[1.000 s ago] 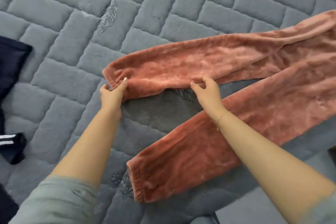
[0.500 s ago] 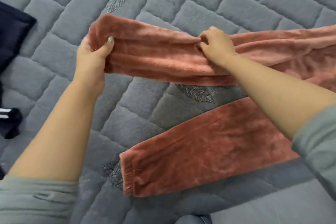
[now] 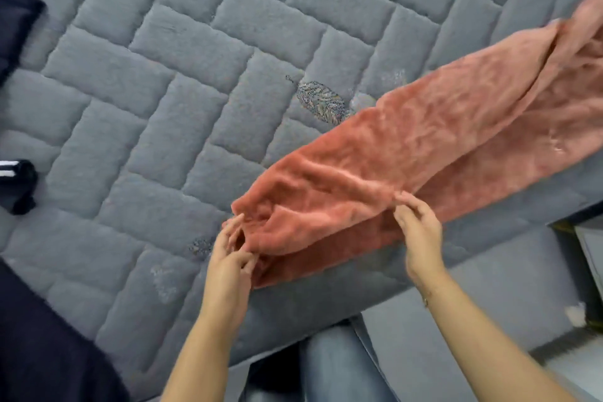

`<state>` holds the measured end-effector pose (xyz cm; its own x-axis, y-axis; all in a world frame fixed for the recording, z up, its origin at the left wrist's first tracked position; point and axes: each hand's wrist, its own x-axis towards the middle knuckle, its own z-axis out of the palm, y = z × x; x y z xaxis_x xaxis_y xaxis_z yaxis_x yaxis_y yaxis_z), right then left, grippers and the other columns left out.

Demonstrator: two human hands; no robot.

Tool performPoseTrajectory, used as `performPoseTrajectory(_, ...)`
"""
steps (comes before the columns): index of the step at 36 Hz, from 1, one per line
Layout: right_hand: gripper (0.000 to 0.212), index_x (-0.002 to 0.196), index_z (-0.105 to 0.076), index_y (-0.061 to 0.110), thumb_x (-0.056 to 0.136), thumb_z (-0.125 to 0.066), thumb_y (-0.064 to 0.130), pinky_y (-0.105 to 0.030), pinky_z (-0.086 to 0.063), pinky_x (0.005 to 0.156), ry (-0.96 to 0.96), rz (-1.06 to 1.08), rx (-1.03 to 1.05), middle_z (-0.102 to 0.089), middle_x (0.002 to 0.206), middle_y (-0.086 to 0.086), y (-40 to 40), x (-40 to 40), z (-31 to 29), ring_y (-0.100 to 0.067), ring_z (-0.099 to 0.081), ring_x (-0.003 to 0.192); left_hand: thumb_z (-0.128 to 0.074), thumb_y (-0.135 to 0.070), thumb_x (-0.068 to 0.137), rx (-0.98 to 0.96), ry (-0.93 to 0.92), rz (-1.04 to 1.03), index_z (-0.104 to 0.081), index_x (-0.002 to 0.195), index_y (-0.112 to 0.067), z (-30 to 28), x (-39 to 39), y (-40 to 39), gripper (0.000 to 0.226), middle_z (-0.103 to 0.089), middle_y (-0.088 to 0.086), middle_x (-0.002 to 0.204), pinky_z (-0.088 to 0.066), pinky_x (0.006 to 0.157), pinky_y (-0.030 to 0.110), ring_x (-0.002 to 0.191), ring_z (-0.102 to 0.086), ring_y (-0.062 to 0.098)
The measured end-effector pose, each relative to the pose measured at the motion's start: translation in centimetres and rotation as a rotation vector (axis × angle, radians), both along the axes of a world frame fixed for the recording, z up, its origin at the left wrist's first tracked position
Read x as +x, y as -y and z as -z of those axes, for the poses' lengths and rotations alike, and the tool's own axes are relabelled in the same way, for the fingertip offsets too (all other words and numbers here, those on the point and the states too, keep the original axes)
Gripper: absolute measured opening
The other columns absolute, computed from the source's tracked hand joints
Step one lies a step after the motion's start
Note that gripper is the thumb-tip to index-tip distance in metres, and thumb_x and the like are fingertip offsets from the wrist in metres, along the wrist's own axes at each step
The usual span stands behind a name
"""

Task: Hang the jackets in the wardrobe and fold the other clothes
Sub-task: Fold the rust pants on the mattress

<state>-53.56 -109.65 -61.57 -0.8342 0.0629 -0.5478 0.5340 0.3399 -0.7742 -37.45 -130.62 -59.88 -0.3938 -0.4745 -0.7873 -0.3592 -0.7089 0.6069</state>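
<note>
Pink fleece trousers lie on the grey quilted bed cover, running from the near middle up to the far right. One leg now lies on top of the other, the cuffs stacked near the bed's front edge. My left hand pinches the stacked cuffs at their left end. My right hand is further along the legs, its straight fingers touching the near edge of the upper leg. The waist end runs out of view at the right.
Dark navy clothes lie at the left: one piece at the far edge, a striped piece and a large one at the bottom left. My jeans-clad leg stands against the bed's front edge. A pale object sits beside the bed at right.
Both hands carried the lifted far leg toward me and laid it over the near leg. The right hand's grip has loosened to a touch; the view has shifted left.
</note>
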Motion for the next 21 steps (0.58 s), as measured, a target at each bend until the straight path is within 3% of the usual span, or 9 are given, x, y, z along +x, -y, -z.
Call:
performPoseTrajectory(2, 0.018, 0.098, -0.063, 0.021, 0.095, -0.056, 0.004, -0.032, -0.046, 0.104, 0.123, 0.130, -0.059, -0.063, 0.115, 0.000, -0.1, 0.3, 1.1, -0.012, -0.060, 0.113, -0.041, 0.014, 0.090, 0.114, 0.037, -0.103, -0.066, 0.111, -0.012, 0.7, 0.0, -0.6, 0.041, -0.056, 0.007, 0.139, -0.042, 0.098, 0.020, 0.121, -0.054, 0.014)
performPoseTrajectory(4, 0.016, 0.101, -0.054, 0.023, 0.093, -0.063, 0.012, -0.030, -0.052, 0.094, 0.111, 0.221, -0.064, -0.060, 0.111, -0.002, 0.4, -0.5, 1.7, -0.018, -0.062, 0.109, -0.048, -0.006, 0.097, 0.135, 0.026, -0.171, -0.062, 0.118, -0.014, 0.8, -0.5, -0.8, 0.027, -0.067, 0.004, 0.123, -0.047, 0.097, 0.034, 0.120, -0.057, 0.023)
performPoseTrajectory(6, 0.031, 0.109, -0.044, 0.023, 0.090, -0.069, 0.019, -0.028, -0.053, 0.083, 0.089, 0.323, -0.101, -0.056, 0.111, -0.004, 1.0, -1.9, 2.2, -0.018, -0.062, 0.103, -0.059, -0.025, 0.096, 0.103, 0.067, -0.147, -0.053, 0.128, -0.012, 1.0, -1.3, -0.8, 0.036, -0.067, 0.009, 0.121, -0.051, 0.096, 0.049, 0.116, -0.062, 0.030)
performPoseTrajectory(9, 0.062, 0.132, -0.037, 0.017, 0.085, -0.074, 0.028, -0.034, -0.053, 0.090, 0.165, 0.414, -0.137, -0.056, 0.121, -0.004, 1.6, -4.4, 2.8, -0.018, -0.061, 0.105, -0.076, -0.030, 0.084, 0.005, 0.184, -0.122, -0.046, 0.130, -0.016, 1.1, -2.8, -1.2, 0.056, -0.063, 0.008, 0.126, -0.051, 0.096, 0.054, 0.112, -0.064, 0.026)
performPoseTrajectory(11, 0.046, 0.123, -0.052, 0.012, 0.086, -0.074, 0.029, -0.035, -0.052, 0.092, 0.208, 0.420, -0.136, -0.061, 0.112, -0.003, 1.8, -5.9, 2.6, -0.018, -0.061, 0.101, -0.075, -0.018, 0.085, -0.053, 0.167, -0.125, -0.046, 0.128, -0.016, 0.9, -3.5, -1.3, 0.052, -0.061, 0.007, 0.125, -0.050, 0.099, 0.051, 0.113, -0.063, 0.023)
performPoseTrajectory(13, 0.015, 0.092, -0.061, 0.013, 0.088, -0.071, 0.024, -0.031, -0.051, 0.083, 0.155, 0.435, -0.128, -0.064, 0.091, 0.000, 1.9, -6.6, 1.9, -0.015, -0.059, 0.087, -0.071, -0.011, 0.087, -0.142, 0.114, -0.083, -0.050, 0.124, -0.020, 0.4, -3.6, -1.1, 0.044, -0.063, 0.002, 0.119, -0.052, 0.098, 0.044, 0.109, -0.064, 0.018)
performPoseTrajectory(16, 0.013, 0.099, -0.062, 0.014, 0.091, -0.068, 0.022, -0.026, -0.048, 0.088, -0.016, 0.414, -0.054, -0.066, 0.098, 0.003, 1.0, -6.2, 0.6, -0.012, -0.060, 0.094, -0.071, -0.014, 0.087, -0.277, 0.013, -0.006, -0.056, 0.114, -0.033, -0.6, -2.4, -0.5, 0.036, -0.067, -0.008, 0.110, -0.056, 0.089, 0.038, 0.103, -0.067, 0.012)
performPoseTrajectory(21, 0.004, 0.091, -0.064, 0.021, 0.093, -0.064, 0.018, -0.020, -0.051, 0.084, -0.142, 0.456, -0.056, -0.067, 0.097, 0.007, -1.7, -1.1, -1.8, -0.009, -0.064, 0.095, -0.071, -0.014, 0.088, -0.270, -0.047, 0.049, -0.058, 0.116, -0.033, -1.0, 1.2, 0.4, 0.036, -0.067, 0.003, 0.118, -0.054, 0.086, 0.033, 0.109, -0.066, 0.019)
